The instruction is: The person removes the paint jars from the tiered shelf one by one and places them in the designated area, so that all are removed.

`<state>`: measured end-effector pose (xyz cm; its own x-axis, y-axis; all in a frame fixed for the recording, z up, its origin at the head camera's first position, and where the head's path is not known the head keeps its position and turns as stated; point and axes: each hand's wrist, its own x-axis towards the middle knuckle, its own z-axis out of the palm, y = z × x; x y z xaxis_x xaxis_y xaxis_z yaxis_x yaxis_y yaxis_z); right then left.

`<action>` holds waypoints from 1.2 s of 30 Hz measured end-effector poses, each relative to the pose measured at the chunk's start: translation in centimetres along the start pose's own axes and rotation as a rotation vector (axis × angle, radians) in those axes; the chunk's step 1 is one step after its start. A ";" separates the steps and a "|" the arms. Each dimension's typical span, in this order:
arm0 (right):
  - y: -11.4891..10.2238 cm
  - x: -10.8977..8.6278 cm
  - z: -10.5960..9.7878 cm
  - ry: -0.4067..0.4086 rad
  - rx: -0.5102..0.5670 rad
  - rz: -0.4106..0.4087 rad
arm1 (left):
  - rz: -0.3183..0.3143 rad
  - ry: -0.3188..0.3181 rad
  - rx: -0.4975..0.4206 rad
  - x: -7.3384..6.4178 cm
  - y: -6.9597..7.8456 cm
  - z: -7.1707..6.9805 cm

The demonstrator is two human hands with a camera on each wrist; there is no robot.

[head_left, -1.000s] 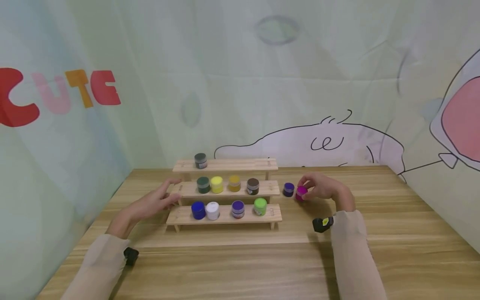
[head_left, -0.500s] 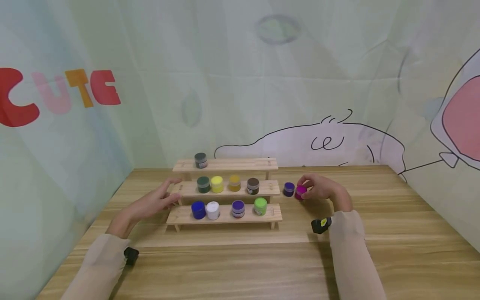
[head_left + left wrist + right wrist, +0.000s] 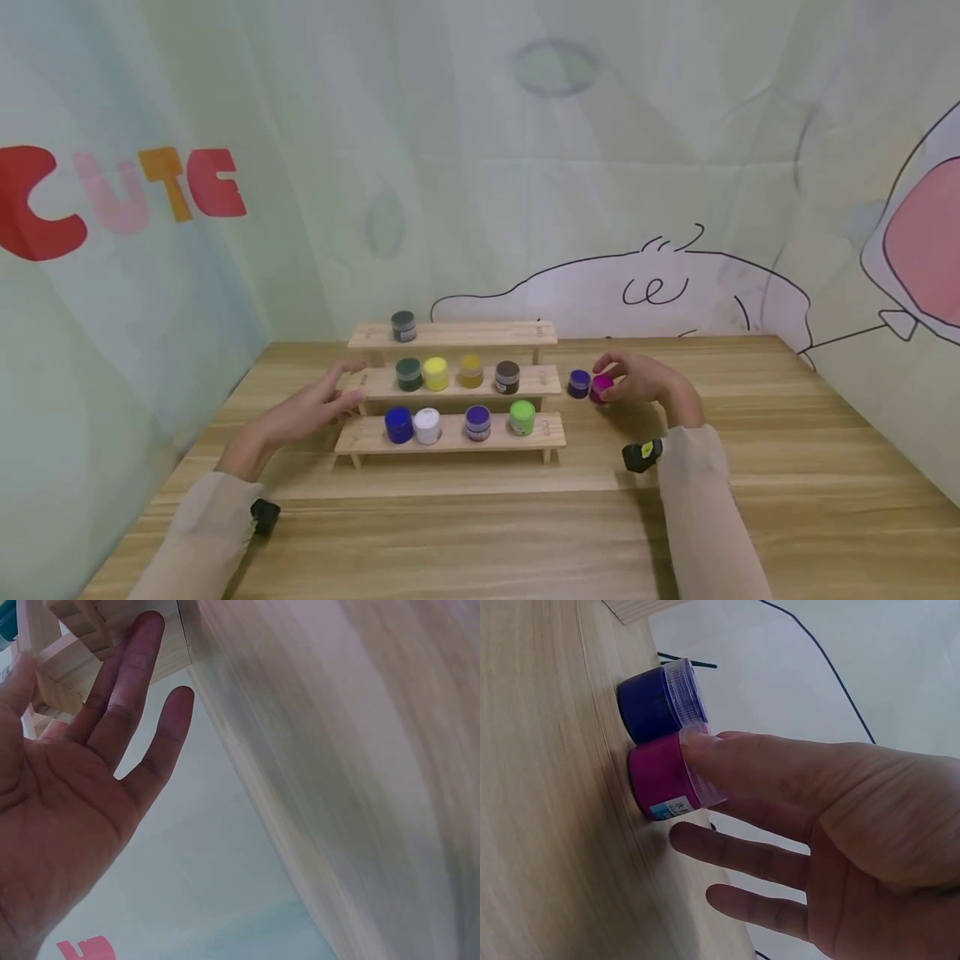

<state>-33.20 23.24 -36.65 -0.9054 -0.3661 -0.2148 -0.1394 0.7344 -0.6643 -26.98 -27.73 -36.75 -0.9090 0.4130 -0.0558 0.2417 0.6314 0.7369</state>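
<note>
In the head view, my right hand (image 3: 645,381) pinches a magenta paint jar (image 3: 601,390) between thumb and fingers at the right of the wooden rack. The jar stands on the table; the right wrist view shows it against a dark blue-purple paint jar (image 3: 649,705). The thumb lies on its clear lid, with two fingers held away from it. My left hand (image 3: 303,414) is at the left end of the stepped rack (image 3: 450,333), its fingers extended at the middle tier. In the left wrist view, those fingers (image 3: 135,682) reach beside the rack's wooden end.
Several paint jars stand on the rack: a dark grey jar (image 3: 403,327) on top, green, yellow, ochre and brown ones in the middle, and blue, white, purple and light green (image 3: 522,418) below. Behind the wooden table (image 3: 465,542) hangs a printed curtain (image 3: 465,208).
My right hand has shifted slightly left with the magenta jar, narrowing the gap to the dark blue-purple jar. My left hand stays at the rack's end. The head view has tilted a little.
</note>
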 end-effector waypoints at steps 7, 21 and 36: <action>0.0 0.4 0.1 0.022 -0.002 -0.092 | -0.005 -0.001 0.000 0.1 -0.3 0.2; -2.5 0.4 -0.1 0.149 0.059 -0.195 | -0.010 -0.005 -0.003 0.1 -0.2 -0.2; -9.2 0.4 0.4 0.321 0.019 -0.367 | -0.009 -0.003 -0.026 -0.1 0.0 0.0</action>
<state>-32.12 16.08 -30.93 -0.8761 -0.4023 0.2656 -0.4681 0.5782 -0.6683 -26.88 -27.77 -36.77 -0.9102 0.4091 -0.0642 0.2244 0.6177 0.7537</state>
